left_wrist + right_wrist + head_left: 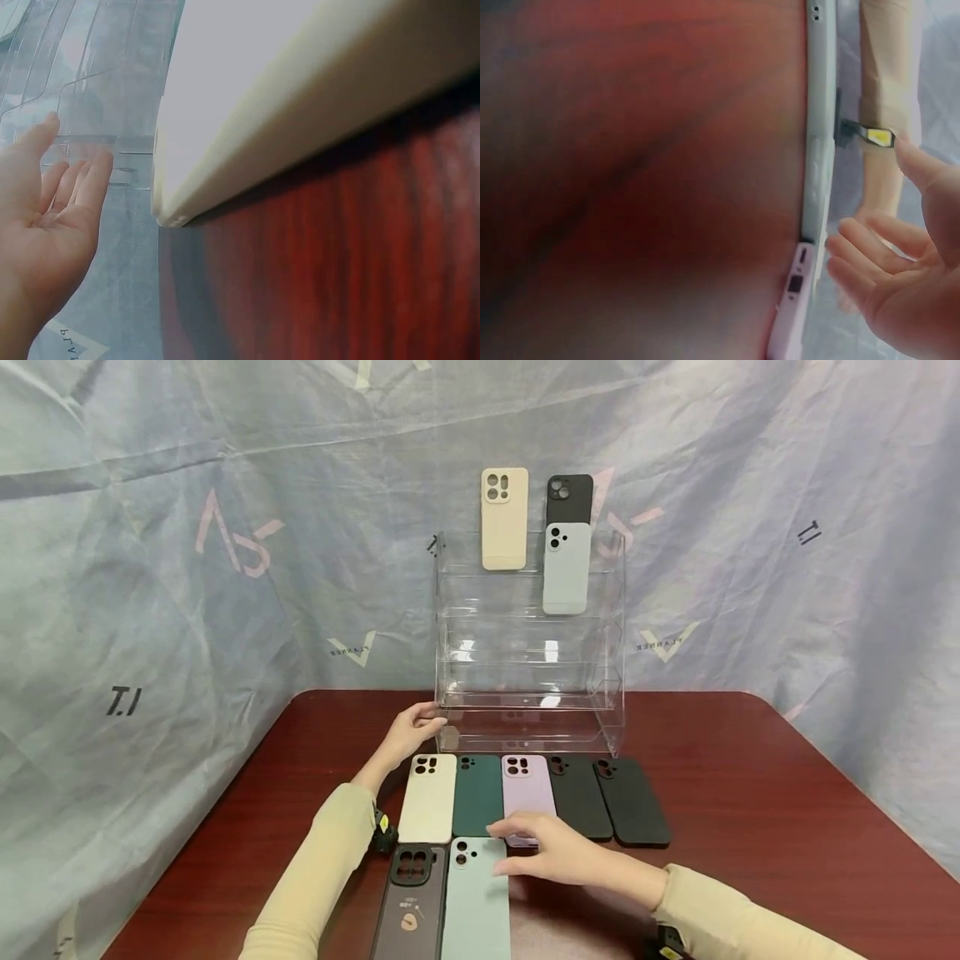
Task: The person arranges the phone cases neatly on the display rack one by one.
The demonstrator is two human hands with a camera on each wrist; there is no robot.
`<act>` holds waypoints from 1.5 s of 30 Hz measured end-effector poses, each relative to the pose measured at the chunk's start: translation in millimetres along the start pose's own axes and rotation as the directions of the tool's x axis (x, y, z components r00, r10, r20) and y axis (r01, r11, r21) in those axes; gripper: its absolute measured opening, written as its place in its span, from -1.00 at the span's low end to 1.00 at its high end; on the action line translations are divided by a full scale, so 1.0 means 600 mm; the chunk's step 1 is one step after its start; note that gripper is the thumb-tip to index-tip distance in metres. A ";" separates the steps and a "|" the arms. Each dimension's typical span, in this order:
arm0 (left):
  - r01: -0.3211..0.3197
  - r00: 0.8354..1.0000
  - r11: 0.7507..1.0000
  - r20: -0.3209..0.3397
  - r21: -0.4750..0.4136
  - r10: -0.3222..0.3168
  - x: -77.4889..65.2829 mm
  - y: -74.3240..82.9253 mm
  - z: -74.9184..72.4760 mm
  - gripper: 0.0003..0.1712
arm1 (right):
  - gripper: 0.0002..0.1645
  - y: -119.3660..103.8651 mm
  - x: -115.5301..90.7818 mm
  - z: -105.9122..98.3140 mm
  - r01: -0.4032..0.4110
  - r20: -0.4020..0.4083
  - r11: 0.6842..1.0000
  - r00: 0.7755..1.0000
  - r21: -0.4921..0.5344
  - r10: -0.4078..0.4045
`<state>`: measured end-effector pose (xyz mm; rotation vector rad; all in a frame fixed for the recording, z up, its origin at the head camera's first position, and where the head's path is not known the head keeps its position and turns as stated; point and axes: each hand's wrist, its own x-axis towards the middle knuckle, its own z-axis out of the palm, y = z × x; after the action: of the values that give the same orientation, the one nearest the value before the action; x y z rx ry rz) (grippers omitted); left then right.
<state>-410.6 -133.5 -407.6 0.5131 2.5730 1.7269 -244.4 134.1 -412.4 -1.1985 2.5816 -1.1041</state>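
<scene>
Nearest to us, 2 phone cases lie side by side on the dark red table (750,827), cut off by the lower edge of the head view: a smoky grey case (408,918) with a small printed motif and, to its right, a pale blue-green case (477,910). The right hand (551,852) reaches in over the right edge of the latter, near its camera end; we see thumb and fingers spread apart with nothing gripped, though we cannot tell whether the tips touch the case. Just beyond, we find a row of 5 cases lying flat: from left to right, a cream case (427,806), a green case (477,802), a lilac case (528,789), an inner black case (581,802) and an outer black case (633,806). Past the cream case, the left hand (408,733) is at the lower left corner of the clear tiered stand (525,706), its thumb held away from the fingers; we cannot tell whether it touches the stand. Higher on the stand, we see 3 upright cases: a beige case (505,535) at left, and at right a white case (566,577) partly covering a charcoal case (570,502). Behind everything hangs a printed grey cloth (720,527).
</scene>
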 end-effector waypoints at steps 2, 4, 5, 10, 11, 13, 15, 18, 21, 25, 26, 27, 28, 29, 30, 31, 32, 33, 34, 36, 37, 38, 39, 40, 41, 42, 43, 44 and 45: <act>-0.001 1.000 1.000 0.008 0.009 0.001 -0.013 0.017 -0.005 -0.37 | -0.41 -0.003 0.004 0.009 0.003 0.029 1.000 1.000 -0.018 -0.002; 0.001 1.000 1.000 0.018 0.014 -0.001 -0.025 0.034 -0.009 -0.38 | -0.41 -0.004 0.005 0.016 0.011 0.047 0.999 0.999 -0.039 -0.009; 0.006 1.000 1.000 0.023 0.015 -0.006 -0.031 0.043 -0.009 -0.38 | -0.41 -0.005 0.004 0.017 0.014 0.051 0.999 0.999 -0.041 -0.012; 0.012 0.999 1.000 0.033 0.018 -0.013 -0.034 0.056 -0.005 -0.38 | -0.41 -0.005 -0.006 0.013 -0.011 0.046 1.000 0.999 0.000 0.011; 0.012 0.999 1.000 0.034 0.016 -0.012 -0.033 0.057 -0.004 -0.38 | -0.42 -0.005 -0.008 0.011 -0.018 0.040 1.000 0.999 0.002 0.018; 0.013 0.999 1.000 0.030 0.013 -0.013 -0.032 0.057 -0.002 -0.38 | -0.43 -0.007 -0.010 0.010 -0.028 0.017 1.000 0.999 -0.010 0.028; 0.016 1.000 1.000 0.023 0.009 -0.017 -0.032 0.056 -0.001 -0.38 | -0.44 -0.009 -0.011 0.009 -0.041 -0.006 0.999 0.999 -0.033 0.041; 0.018 1.000 1.000 0.019 -0.011 -0.018 -0.030 0.050 -0.001 -0.38 | -0.45 -0.012 -0.011 0.012 -0.070 -0.017 0.994 0.998 -0.079 0.069; 0.017 0.999 0.999 0.029 -0.040 -0.016 -0.029 0.045 0.001 -0.37 | -0.42 -0.014 -0.012 0.016 -0.094 0.004 0.990 0.995 -0.109 0.095; 0.015 0.999 0.998 0.039 -0.060 -0.013 -0.029 0.041 0.001 -0.37 | -0.30 -0.017 -0.013 0.021 -0.142 0.028 0.983 0.989 -0.116 0.146; 0.015 0.999 0.998 0.038 -0.059 -0.013 -0.029 0.041 0.001 -0.37 | -0.26 -0.018 -0.014 0.022 -0.156 0.031 0.980 0.986 -0.124 0.161; 0.014 0.999 0.998 0.038 -0.059 -0.011 -0.029 0.041 0.001 -0.37 | -0.22 -0.020 -0.014 0.023 -0.171 0.033 0.976 0.984 -0.134 0.177; 0.013 0.999 0.998 0.038 -0.059 -0.011 -0.029 0.042 0.000 -0.37 | -0.19 -0.021 -0.015 0.024 -0.186 0.033 0.971 0.981 -0.147 0.193; 0.012 0.999 0.998 0.038 -0.057 -0.010 -0.029 0.044 -0.001 -0.37 | -0.16 -0.023 -0.015 0.024 -0.199 0.032 0.967 0.978 -0.161 0.207; 0.011 0.999 0.999 0.037 -0.049 -0.009 -0.029 0.045 -0.002 -0.37 | -0.14 -0.025 -0.015 0.025 -0.211 0.029 0.962 0.975 -0.176 0.219; 0.010 0.999 0.999 0.036 -0.042 -0.009 -0.029 0.047 -0.002 -0.37 | -0.12 -0.027 -0.015 0.026 -0.221 0.026 0.956 0.973 -0.195 0.230; 0.010 0.999 0.999 0.035 -0.035 -0.009 -0.029 0.048 -0.002 -0.37 | -0.11 -0.028 -0.015 0.026 -0.229 0.021 0.951 0.971 -0.209 0.239; 0.010 0.999 0.999 0.036 -0.032 -0.008 -0.028 0.049 -0.002 -0.37 | -0.11 -0.029 -0.015 0.027 -0.238 0.014 0.947 0.969 -0.216 0.247; 0.010 0.999 1.000 0.035 -0.030 -0.009 -0.028 0.049 -0.003 -0.37 | -0.12 -0.031 -0.015 0.027 -0.243 0.010 0.946 0.968 -0.215 0.251; 0.008 0.999 1.000 0.031 -0.020 -0.007 -0.024 0.047 -0.003 -0.37 | -0.16 -0.032 -0.013 0.027 -0.242 0.008 0.948 0.968 -0.208 0.249; 0.007 1.000 1.000 0.031 -0.025 -0.007 -0.022 0.044 -0.003 -0.37 | -0.19 -0.032 -0.013 0.027 -0.243 0.010 0.950 0.968 -0.196 0.250; 0.009 0.999 0.999 0.031 -0.032 -0.008 -0.019 0.040 -0.002 -0.36 | -0.22 -0.031 -0.012 0.026 -0.249 0.016 0.953 0.967 -0.172 0.256; 0.009 0.999 0.999 0.032 -0.041 -0.008 -0.016 0.035 -0.001 -0.36 | -0.26 -0.031 -0.012 0.024 -0.255 0.026 0.956 0.965 -0.146 0.261; 0.010 1.000 0.999 0.030 -0.046 -0.009 -0.013 0.029 0.000 -0.36 | -0.30 -0.030 -0.013 0.023 -0.262 0.036 0.958 0.963 -0.117 0.267; 0.011 1.000 0.999 0.028 -0.050 -0.010 -0.010 0.022 0.001 -0.35 | -0.33 -0.030 -0.013 0.021 -0.271 0.044 0.959 0.960 -0.090 0.275; 0.012 1.000 0.998 0.023 -0.054 -0.011 -0.007 0.016 0.003 -0.35 | -0.36 -0.029 -0.014 0.019 -0.281 0.051 0.958 0.958 -0.066 0.284; 0.011 1.000 0.999 0.016 -0.049 -0.010 -0.004 0.009 0.004 -0.35 | -0.38 -0.028 -0.015 0.016 -0.291 0.057 0.956 0.954 -0.039 0.293; 0.011 1.000 0.999 0.008 -0.048 -0.010 -0.001 0.004 0.005 -0.35 | -0.39 -0.027 -0.015 0.014 -0.298 0.061 0.954 0.952 -0.011 0.298; 0.007 1.000 0.999 -0.002 -0.040 -0.007 0.000 -0.001 0.006 -0.35 | -0.40 -0.027 -0.015 0.012 -0.300 0.063 0.954 0.952 0.010 0.299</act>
<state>-410.3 -130.2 -409.5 0.4998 2.5331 1.7739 -225.5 129.6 -409.2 -0.7856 2.5868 -1.0082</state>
